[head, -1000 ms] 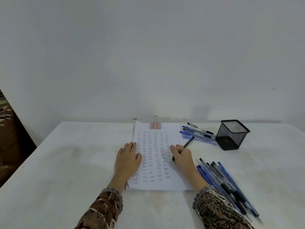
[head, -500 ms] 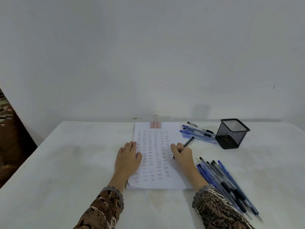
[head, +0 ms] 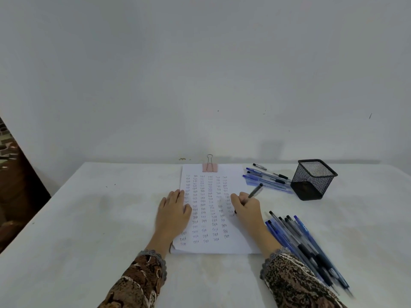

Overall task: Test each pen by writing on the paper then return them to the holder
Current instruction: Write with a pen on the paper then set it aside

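— The paper?
— The white sheet of paper [head: 235, 243] lies flat, covered in rows of "Test". A dark pen [head: 255, 191] slants with its tip on the sheet's right side.
— And the holder?
— The black mesh holder [head: 311, 183] stands upright. The far pens [head: 266, 180] lie just left of it, and the near pens [head: 298, 238] lie loose in front.

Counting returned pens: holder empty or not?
Empty, it seems: no pen sticks out of the upright mesh holder; pens lie beside it.

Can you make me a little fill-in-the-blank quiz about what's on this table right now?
The right hand grips a pen; the left hand rests on the ____.
The mesh holder is coloured ____.
The binder clip is coloured ____.
The word written repeatedly is ____.
Missing words: paper, black, pink, Test.
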Motion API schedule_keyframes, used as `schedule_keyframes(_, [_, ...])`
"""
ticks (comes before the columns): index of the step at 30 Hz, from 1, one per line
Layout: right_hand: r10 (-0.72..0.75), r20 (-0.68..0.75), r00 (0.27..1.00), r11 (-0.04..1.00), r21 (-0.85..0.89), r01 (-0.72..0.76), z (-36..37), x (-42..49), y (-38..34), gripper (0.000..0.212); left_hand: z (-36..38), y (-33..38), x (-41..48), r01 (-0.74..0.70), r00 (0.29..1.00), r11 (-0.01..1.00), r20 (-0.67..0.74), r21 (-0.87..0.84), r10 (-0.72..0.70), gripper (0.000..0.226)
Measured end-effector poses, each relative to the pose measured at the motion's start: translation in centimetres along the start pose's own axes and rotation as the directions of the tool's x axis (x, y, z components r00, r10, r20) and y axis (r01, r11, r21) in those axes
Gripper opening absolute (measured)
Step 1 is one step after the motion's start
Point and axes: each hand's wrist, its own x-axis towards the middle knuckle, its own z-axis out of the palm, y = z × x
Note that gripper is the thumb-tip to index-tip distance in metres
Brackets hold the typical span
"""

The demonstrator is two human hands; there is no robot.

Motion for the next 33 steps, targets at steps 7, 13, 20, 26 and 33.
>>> schedule_keyframes(7, [0.191, -0.04, 0.981, 0.936, 0.31, -0.169, -1.4, 0.3, -1.0, 0.044, -0.1, 0.1, -0.2, 0.014, 1.0, 1.0, -0.006, -0.015, -0.014, 0.052])
schedule_keyframes(13, [-0.004, 0.018, 1.0, 0.986, 0.167, 0.001, -0.4, 1.0, -4.1, 0.031, -0.4, 0.5, -0.3, 0.01, 1.0, 1.0, -0.026, -0.021, -0.01, 0.052])
schedule_keyframes(20, [-0.499, 0.242, 0.832, 0.671, -0.499, 0.548, -0.5, 1.4, -3.1, 0.039, -0.3, 0.3, -0.2, 0.028, 1.0, 0.999, -0.007, -0.029, -0.028, 0.053])
schedule_keyframes(26, [-0.622, 0.359, 0.696, 0.277, -0.73, 0.624, -0.2, 0.9, -0.4, 0.051, -0.2, 0.3, -0.2, 0.03, 0.999, 0.999, -0.012, -0.029, -0.03, 0.053])
schedule_keyframes(33, [-0.479, 0.133, 0.868, 0.755, -0.443, 0.484, -3.6, -0.5, -1.8, 0.025, 0.0, 0.1, -0.1, 0.018, 1.0, 0.999, -0.013, -0.029, -0.019, 0.054])
